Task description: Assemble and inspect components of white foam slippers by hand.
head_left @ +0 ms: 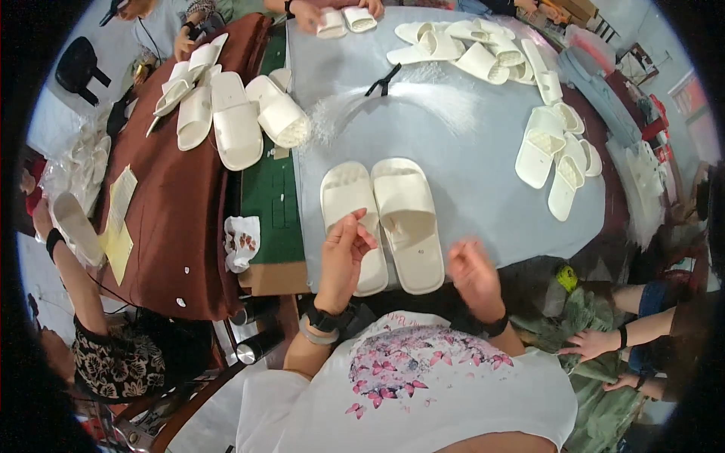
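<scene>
Left hand: raised over the near edge of the worktop, forearm coming up from below, wrist bent, thumb and forefinger pinched together above the left slipper. Whatever sits in the pinch is too small to make out; the palm covers the slipper's middle. A dark watch and a pale band sit on that wrist.

Right hand: motion-blurred, fingers loosely curled, held just off the worktop edge, beside the heel of the right slipper but apart from it. Open or closed: cannot tell; nothing visible in it.

The two cream slippers lie side by side, touching, toes pointing away, on the grey sheet directly in front of the person.

Further out: a fan of clear plastic strands with a black clip, mid-worktop. More cream slippers piled at the far edge and at right. Another batch lies on the brown cloth at left. Other people's hands appear at the rim, partly cut off.
</scene>
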A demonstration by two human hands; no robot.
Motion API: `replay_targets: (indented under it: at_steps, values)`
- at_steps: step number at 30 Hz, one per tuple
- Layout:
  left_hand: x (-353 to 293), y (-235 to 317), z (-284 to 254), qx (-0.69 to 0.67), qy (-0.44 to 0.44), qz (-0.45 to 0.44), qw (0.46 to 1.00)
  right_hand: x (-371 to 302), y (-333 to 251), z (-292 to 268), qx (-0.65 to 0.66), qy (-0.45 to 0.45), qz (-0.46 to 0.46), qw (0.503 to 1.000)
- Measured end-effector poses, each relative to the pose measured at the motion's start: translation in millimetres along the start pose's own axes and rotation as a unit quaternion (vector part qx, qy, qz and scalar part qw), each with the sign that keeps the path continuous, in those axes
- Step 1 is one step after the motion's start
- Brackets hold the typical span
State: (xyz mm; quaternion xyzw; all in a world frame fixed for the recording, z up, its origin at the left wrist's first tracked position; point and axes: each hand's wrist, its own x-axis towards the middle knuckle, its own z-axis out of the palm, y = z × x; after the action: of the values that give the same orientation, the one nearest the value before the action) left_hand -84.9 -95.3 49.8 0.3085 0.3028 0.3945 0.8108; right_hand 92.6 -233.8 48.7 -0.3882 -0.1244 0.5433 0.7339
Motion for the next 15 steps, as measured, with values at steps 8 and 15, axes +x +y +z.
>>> replay_targets:
  at_steps: [8,15]
  values:
    - [-24.5,-16.1,-25.7,0.040,-0.023,-0.232,0.972,33.3,0.8,-19.5,0.066,0.040,0.083,0.994]
    - [-38.2,-20.8,-26.4,-0.002,-0.032,-0.304,0.952,40.7,-8.6,-0.3,0.012,0.004,0.117,0.993]
